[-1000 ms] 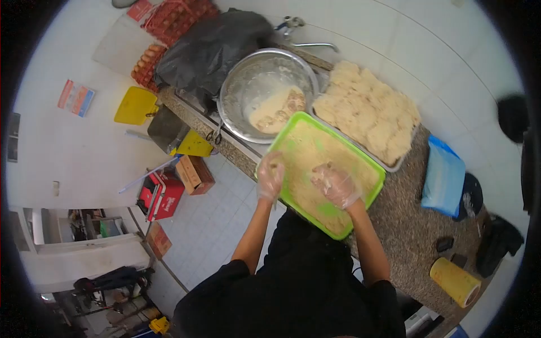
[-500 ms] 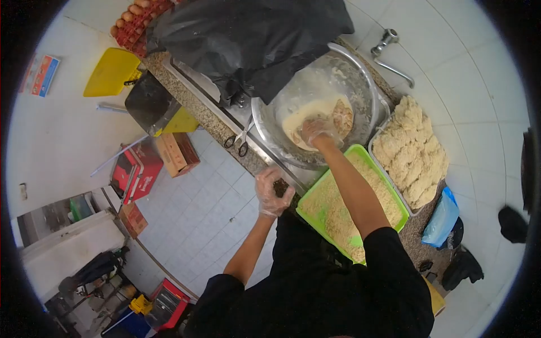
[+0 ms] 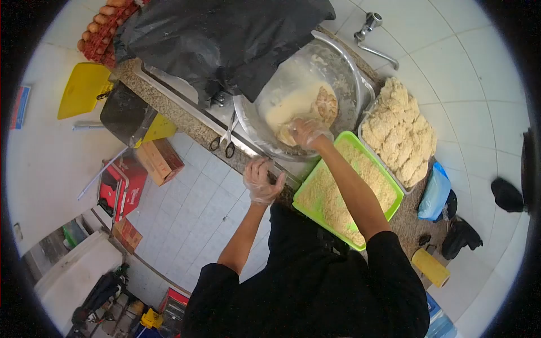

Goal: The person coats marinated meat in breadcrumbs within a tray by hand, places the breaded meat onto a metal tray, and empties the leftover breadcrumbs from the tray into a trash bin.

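1. The right hand (image 3: 310, 134), in a thin clear glove, was down in the metal bowl (image 3: 345, 79), at the near edge of the pale batter (image 3: 290, 110). Its fingers were curled; whether they were closed on a piece could not be told.
2. The left hand (image 3: 262, 181), gloved too, was well apart from the right, its fingers bent and parted with nothing seen between them, near the edge of the surface (image 3: 412, 211).
3. The pinkish pieces (image 3: 326, 105) were in the bowl, partly sunk in batter, just beyond the right hand. They looked soft, light and slippery, so a wide hold under the middle seemed safer than a pinch at one end.
4. The batter looked thick and runny, likely to cling to the gloves and weaken their hold.
5. Beside the bowl, the green tray (image 3: 324, 223) held dry, loose crumbs (image 3: 315, 188); its rim offered the firmest hold.
6. Beyond it lay a crumbed pile (image 3: 397, 135), its coating probably easily rubbed off.
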Demonstrator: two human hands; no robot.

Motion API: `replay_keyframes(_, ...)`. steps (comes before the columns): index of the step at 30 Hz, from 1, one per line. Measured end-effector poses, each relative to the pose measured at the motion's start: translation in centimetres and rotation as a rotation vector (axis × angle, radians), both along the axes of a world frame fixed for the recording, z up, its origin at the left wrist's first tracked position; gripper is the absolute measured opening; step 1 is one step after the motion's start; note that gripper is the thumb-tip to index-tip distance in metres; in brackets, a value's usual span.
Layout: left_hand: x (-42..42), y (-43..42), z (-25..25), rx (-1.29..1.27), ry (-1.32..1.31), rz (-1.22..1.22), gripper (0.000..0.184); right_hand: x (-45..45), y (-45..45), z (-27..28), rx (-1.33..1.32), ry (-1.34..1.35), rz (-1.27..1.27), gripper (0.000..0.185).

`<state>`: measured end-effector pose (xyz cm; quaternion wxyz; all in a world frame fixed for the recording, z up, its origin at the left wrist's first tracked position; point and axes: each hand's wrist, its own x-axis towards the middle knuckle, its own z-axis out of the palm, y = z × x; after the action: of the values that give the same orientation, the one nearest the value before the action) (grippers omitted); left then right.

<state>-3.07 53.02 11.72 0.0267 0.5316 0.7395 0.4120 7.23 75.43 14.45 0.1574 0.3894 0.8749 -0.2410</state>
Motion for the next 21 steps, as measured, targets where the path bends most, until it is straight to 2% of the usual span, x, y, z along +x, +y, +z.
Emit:
replay_keyframes(4,0.2,0.1,0.4,-0.007,0.014,0.000,0.052,0.7,-0.7,3.2,0.073,-0.091,0.013,0.044)
replay_keyframes(7,0.1,0.1,0.1,-0.015,0.014,0.003,0.053,0.4,0.1,1.5,0.250,-0.325,0.013,0.042)
replay_keyframes(10,0.2,-0.1,0.1,-0.015,-0.001,-0.003,0.052,-0.5,-0.5,0.9,0.264,-0.167,-0.031,0.035)
replay_keyframes(11,0.3,0.0,0.0,-0.012,-0.002,0.001,0.051,-0.8,-0.6,0.0,0.313,-0.176,0.070,0.034)
replay_keyframes(13,0.3,-0.1,-0.1,-0.019,0.003,0.010,0.050,-1.0,-0.8,-4.4,0.407,-0.200,0.264,0.032)
replay_keyframes(15,0.3,-0.1,0.2,-0.037,0.009,-0.010,0.049,-1.0,-0.4,-12.4,0.582,-0.208,0.294,0.030)
replay_keyframes(16,0.4,-0.2,0.3,-0.022,0.027,-0.024,0.048,-0.3,-0.8,-14.6,0.663,-0.231,0.296,0.029)
replay_keyframes(18,0.2,0.3,0.2,0.027,0.058,-0.059,0.047,-1.6,-0.8,-6.6,0.334,-0.286,0.222,0.028)
replay_keyframes(20,0.3,0.4,-0.1,0.038,0.062,-0.062,0.045,-1.3,-1.0,-7.0,0.431,-0.283,0.266,0.027)
replay_keyframes(21,0.4,0.3,-0.2,0.036,0.066,-0.049,0.045,-0.9,-1.0,-6.5,0.379,-0.234,0.215,0.028)
